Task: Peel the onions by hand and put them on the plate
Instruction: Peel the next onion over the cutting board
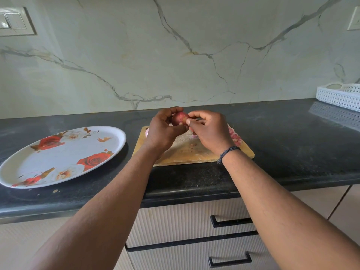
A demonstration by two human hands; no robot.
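Over the black granite counter (272, 137) and wooden cutting board (187, 151), we cup the small red onion (180, 118) in our left hand (165, 131) while our right hand (209, 131) pinches its skin, which may tear short or let the onion slip, far from the rose-patterned oval plate (64, 154).

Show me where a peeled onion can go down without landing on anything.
The plate is bare. The counter is free between the cutting board and the white basket. The board's far side is crowded with peels under both hands.
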